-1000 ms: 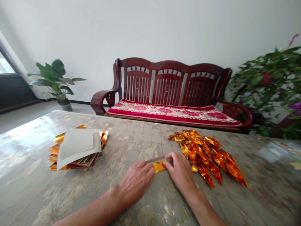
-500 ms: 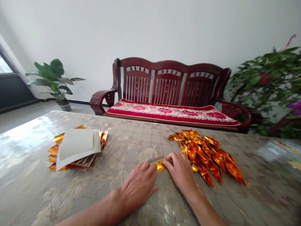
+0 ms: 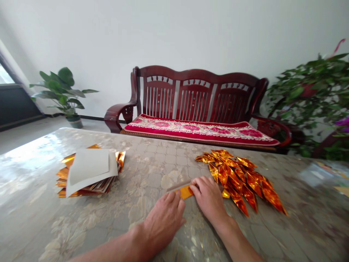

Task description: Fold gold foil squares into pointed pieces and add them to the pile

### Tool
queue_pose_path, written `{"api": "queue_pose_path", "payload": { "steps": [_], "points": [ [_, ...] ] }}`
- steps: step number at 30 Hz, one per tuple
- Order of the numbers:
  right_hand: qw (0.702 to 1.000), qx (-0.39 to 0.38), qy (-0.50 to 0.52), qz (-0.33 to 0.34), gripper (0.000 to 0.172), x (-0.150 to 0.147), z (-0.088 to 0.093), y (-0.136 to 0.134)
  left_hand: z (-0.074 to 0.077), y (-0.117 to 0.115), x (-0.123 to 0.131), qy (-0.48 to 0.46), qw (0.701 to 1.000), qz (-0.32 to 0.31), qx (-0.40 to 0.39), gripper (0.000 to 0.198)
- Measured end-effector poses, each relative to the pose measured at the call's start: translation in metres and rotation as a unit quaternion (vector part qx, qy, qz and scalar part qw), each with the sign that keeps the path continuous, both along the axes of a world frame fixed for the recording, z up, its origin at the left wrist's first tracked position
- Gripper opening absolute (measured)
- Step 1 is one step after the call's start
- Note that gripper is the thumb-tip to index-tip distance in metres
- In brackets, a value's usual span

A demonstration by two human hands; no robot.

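Note:
A folded piece of gold foil paper point(image 3: 186, 192) lies on the table between my two hands, a pale strip showing along its far edge. My left hand point(image 3: 166, 214) rests on its near left side, fingers curled and pressed down on it. On the right end, my right hand point(image 3: 207, 194) pinches the paper between thumb and fingers; its fingertips are partly hidden. A pile of folded gold foil pieces point(image 3: 237, 178) with pointed ends lies just right of my right hand. To the left sits a stack of foil sheets point(image 3: 91, 171), pale backs facing up.
The patterned table covering point(image 3: 114, 225) spreads under everything. A clear plastic bag point(image 3: 321, 174) lies at the table's right. Behind the table stands a dark red wooden bench point(image 3: 195, 96) with a red floral cushion point(image 3: 196, 128). Potted plants flank it, one on the left point(image 3: 65, 94).
My left hand has slid slightly nearer to me and right, uncovering more of the folded paper and its pale edge. My right hand has hardly moved.

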State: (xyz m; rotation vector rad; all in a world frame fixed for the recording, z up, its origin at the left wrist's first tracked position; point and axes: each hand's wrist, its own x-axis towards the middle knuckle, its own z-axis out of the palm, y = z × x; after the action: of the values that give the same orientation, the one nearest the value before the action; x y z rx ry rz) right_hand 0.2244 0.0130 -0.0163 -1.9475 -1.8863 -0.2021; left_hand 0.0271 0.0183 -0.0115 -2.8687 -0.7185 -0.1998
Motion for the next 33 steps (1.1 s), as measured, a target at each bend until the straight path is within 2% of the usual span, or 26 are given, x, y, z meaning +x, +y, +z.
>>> {"api": "queue_pose_path", "payload": {
  "steps": [6,12,22,27,33],
  "points": [
    [0.999,-0.007,-0.032,-0.028,0.013,-0.011,0.003,-0.005,0.003,-0.006,0.001,0.030,0.998,0.000,0.060,0.044],
    [0.996,-0.009,-0.063,-0.066,0.026,-0.026,0.007,-0.009,0.000,-0.007,0.004,0.026,0.999,0.014,0.035,0.030],
    [0.992,-0.023,-0.090,-0.090,0.022,-0.015,0.003,-0.004,0.007,-0.022,0.000,0.046,0.995,0.090,0.024,0.031],
    [0.992,-0.019,-0.096,-0.075,0.016,-0.012,0.003,-0.003,0.015,-0.019,-0.007,0.048,0.994,0.093,-0.030,0.032],
    [0.993,0.003,-0.091,-0.070,0.014,-0.008,0.000,0.000,0.021,-0.015,-0.028,0.005,0.992,0.084,-0.091,0.030]
  ]
}}
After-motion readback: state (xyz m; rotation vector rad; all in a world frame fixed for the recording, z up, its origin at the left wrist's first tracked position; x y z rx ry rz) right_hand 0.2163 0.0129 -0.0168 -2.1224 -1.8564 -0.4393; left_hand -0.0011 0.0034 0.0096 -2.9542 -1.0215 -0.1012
